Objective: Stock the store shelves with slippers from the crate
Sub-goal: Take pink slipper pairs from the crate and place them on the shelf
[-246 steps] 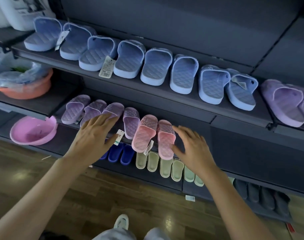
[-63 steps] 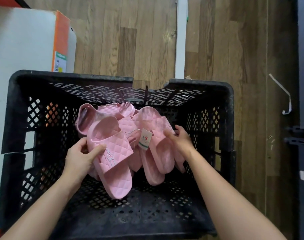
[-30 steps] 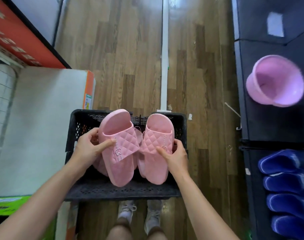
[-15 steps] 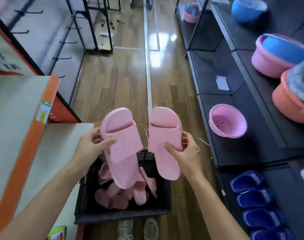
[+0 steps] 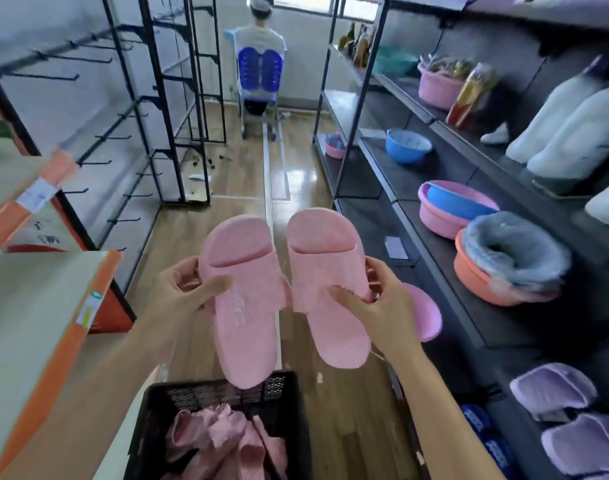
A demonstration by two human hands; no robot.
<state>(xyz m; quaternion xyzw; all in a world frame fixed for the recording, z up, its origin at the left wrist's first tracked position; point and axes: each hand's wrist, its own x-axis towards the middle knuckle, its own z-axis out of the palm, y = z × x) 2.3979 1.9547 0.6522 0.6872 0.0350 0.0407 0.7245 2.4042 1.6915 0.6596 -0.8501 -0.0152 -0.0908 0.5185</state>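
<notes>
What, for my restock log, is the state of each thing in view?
left hand, grips left pink slipper by its strap.
right hand, grips right pink slipper by its strap.
crate, open, loose pink slippers inside.
purple slippers, shelved.
blue basin, nested in pink basin.

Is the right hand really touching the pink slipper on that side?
Touching. The head view shows the right hand with its thumb lying on the strap of the right pink slipper and its fingers curled round the slipper's outer edge.
</notes>
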